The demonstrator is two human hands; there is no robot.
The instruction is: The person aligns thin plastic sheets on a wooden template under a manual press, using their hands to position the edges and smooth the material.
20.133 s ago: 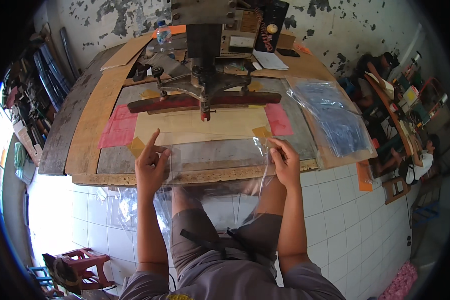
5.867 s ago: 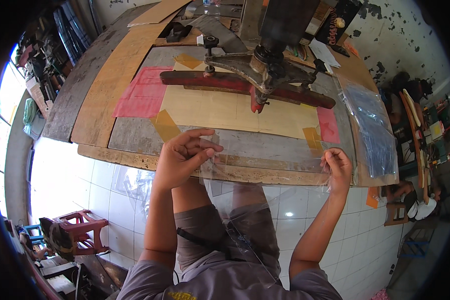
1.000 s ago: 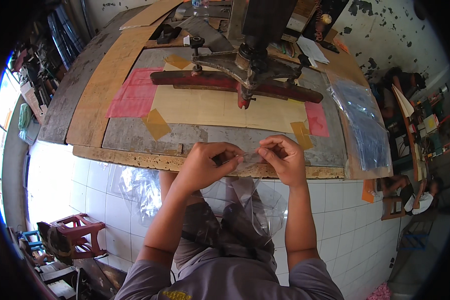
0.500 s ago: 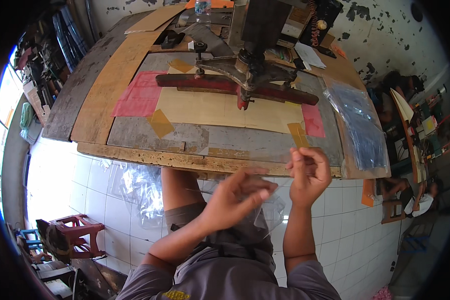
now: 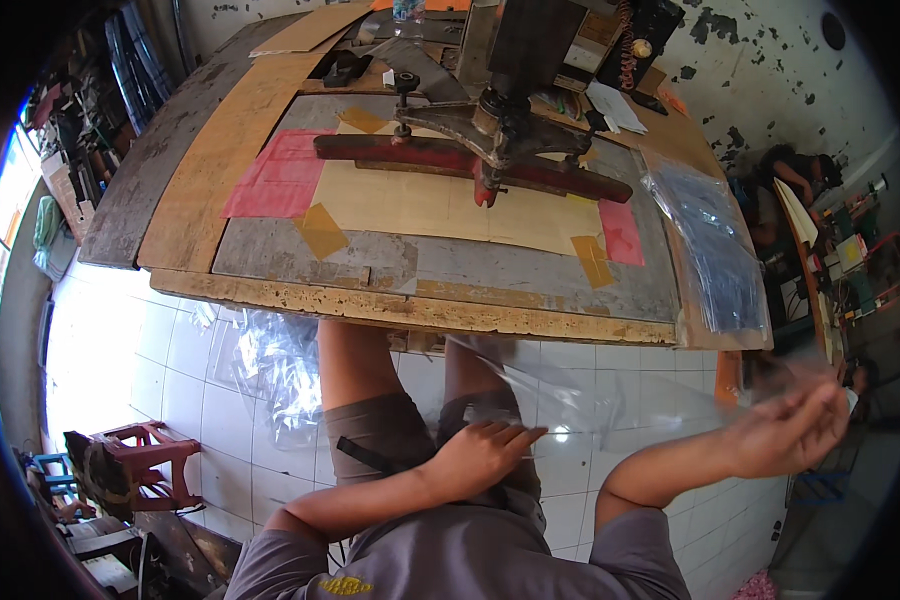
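Observation:
My right hand (image 5: pixel 795 432) is far out to the right, blurred, its fingers closed in a pinch. From it a clear plastic sheet (image 5: pixel 625 405) trails leftward, in front of the table edge and over the floor; its outline is faint and smeared. My left hand (image 5: pixel 485 455) hovers above my lap with fingers stretched out and nothing visible in them. Beyond both hands stands a press with a red bar (image 5: pixel 400 157) over a cream sheet (image 5: pixel 440 210). Pink sheets (image 5: pixel 278 175) and brown tape pieces (image 5: pixel 322 231) lie around that sheet on the grey board (image 5: pixel 390 270).
A stack of clear plastic sheets (image 5: pixel 710 250) lies at the table's right side. Below the table's wooden front edge (image 5: pixel 410 312), crumpled clear plastic (image 5: pixel 280 375) is on the tiled floor. A red stool (image 5: pixel 155 465) stands at left. Another person (image 5: pixel 800 175) is at far right.
My right hand has swung from the table's front edge far to the right, pulling the plastic along. The left hand has dropped toward my lap. The view has shifted slightly.

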